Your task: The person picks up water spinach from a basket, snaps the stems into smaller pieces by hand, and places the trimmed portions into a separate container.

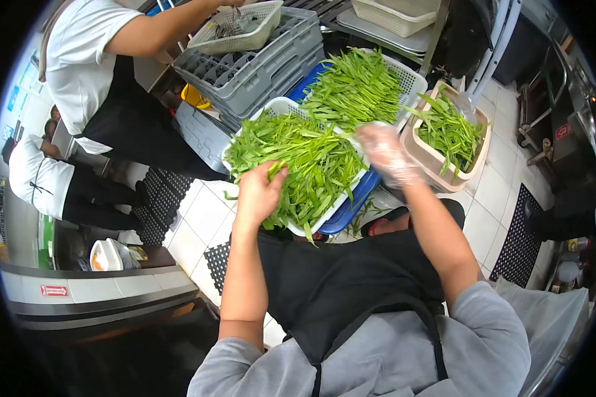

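Note:
My left hand (261, 190) is bare and pinches a green stem at the near left edge of a white basket (229, 159) heaped with leafy greens (298, 165). On the right, my right hand (385, 151) wears a clear plastic glove and is blurred; it is at the basket's right side, near the stem ends, and what its fingers do is smeared. Behind lies a second white basket (412, 83) with greens (361, 86) laid in a row. A beige bin (473, 173) at the right holds more loose greens (450, 132).
Grey dish racks (245, 86) are stacked at the back left, topped by a white basket (271, 20) of utensils. One co-worker (86, 66) stands beside them; another (43, 175) bends at the far left. A blue tray (361, 198) lies under the front basket. Black mats (159, 205) cover parts of the tiled floor.

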`<state>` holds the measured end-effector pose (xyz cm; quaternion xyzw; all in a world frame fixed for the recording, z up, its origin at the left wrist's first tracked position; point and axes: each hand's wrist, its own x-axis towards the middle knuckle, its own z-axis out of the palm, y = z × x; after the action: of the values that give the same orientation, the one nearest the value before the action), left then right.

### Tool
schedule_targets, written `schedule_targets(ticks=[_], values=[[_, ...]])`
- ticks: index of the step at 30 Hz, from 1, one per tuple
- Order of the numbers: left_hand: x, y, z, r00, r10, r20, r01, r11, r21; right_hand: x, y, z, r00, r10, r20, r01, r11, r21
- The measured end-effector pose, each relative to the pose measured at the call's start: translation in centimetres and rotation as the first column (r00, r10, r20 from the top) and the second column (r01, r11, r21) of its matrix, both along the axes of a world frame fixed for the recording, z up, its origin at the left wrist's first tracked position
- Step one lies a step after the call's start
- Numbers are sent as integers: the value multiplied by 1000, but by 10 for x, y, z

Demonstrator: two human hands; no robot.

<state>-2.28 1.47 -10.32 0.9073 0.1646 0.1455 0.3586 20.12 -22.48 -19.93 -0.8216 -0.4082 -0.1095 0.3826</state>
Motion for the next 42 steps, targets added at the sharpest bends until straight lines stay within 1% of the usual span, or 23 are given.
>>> schedule_targets(ticks=[2, 3, 4, 5, 6, 7, 9, 10, 11, 12, 14, 15, 17, 18, 21, 22, 26, 30, 31, 34, 35, 39, 42], values=[[6, -12, 5, 998, -64, 15, 64, 998, 2, -12, 42, -2, 996, 84, -44, -87, 992, -89], [6, -19, 14, 995, -40, -90, 39, 999, -13, -8, 65, -16, 982, 95, 161, -81, 992, -96], [4, -22, 13, 995, -54, -80, 53, 999, -6, -12, 73, -8, 963, 110, 245, -81, 989, -124], [1, -23, 9, 995, -65, -70, 65, 998, 1, -5, 89, -31, 978, 23, 207, -13, 998, -54], [-2, -23, 8, 996, -73, -59, 74, 997, 7, -3, 95, -28, 983, 22, 184, -3, 995, -105], [-6, -22, 12, 986, -36, -161, 35, 999, -12, -1, 101, -24, 987, 20, 162, 6, 988, -156], [-16, -14, 0, 998, -45, -46, 45, 999, 17, 8, 92, 3, 978, 169, 126, -88, 871, -483], [-18, -11, -5, 999, -48, 14, 47, 998, 30, 8, 88, 19, 976, 197, 94, -142, 899, -414], [-20, -15, 9, 999, 4, -54, -6, 999, -31, 8, 86, 33, 971, 229, 62, -195, 919, -344], [-17, -15, 12, 997, 12, 73, -14, 1000, 20, 7, 83, 46, 964, 263, 29, -246, 931, -271], [-6, -13, 17, 950, 14, 312, -53, 992, 118, -1, 78, 75, 945, 322, -65, -328, 910, -254], [0, -17, 31, 959, 23, 282, -58, 991, 118, -10, 74, 92, 929, 353, -113, -369, 904, -214], [18, -23, 45, 960, -61, 273, -16, 962, 272, -13, 70, 107, 873, 429, -232, -475, 858, -198], [27, -25, 49, 959, -106, 264, 8, 938, 347, -15, 68, 109, 862, 423, -279, -478, 861, -174], [48, -17, 40, 993, -116, -24, 116, 919, 376, -21, 56, 113, 811, 397, -430, -488, 864, -123], [53, -12, 35, 985, -115, -126, 154, 916, 371, -20, 51, 113, 825, 374, -423, -463, 877, -129], [56, -5, 16, 989, -142, -43, 149, 936, 320, -14, 32, 98, 853, 297, -429, -397, 903, -165], [54, -12, 32, 994, -93, 56, 74, 959, 273, -16, 31, 97, 842, 293, -454, -402, 901, -164], [55, -14, 29, 983, -148, 107, 112, 952, 284, -17, 33, 95, 835, 308, -455, -412, 899, -148], [59, -22, 36, 951, -249, -180, 292, 917, 272, -23, 38, 97, 814, 307, -493, -410, 905, -115], [64, -19, 27, 947, -233, -222, 290, 918, 272, -26, 40, 99, 808, 296, -509, -400, 911, -106], [69, -13, 23, 943, -277, -185, 314, 925, 215, -28, 44, 91, 858, 393, -330, -442, 893, -85], [68, -18, 29, 929, -262, -260, 323, 918, 229, -28, 50, 74, 914, 406, -24, -403, 898, -178]])
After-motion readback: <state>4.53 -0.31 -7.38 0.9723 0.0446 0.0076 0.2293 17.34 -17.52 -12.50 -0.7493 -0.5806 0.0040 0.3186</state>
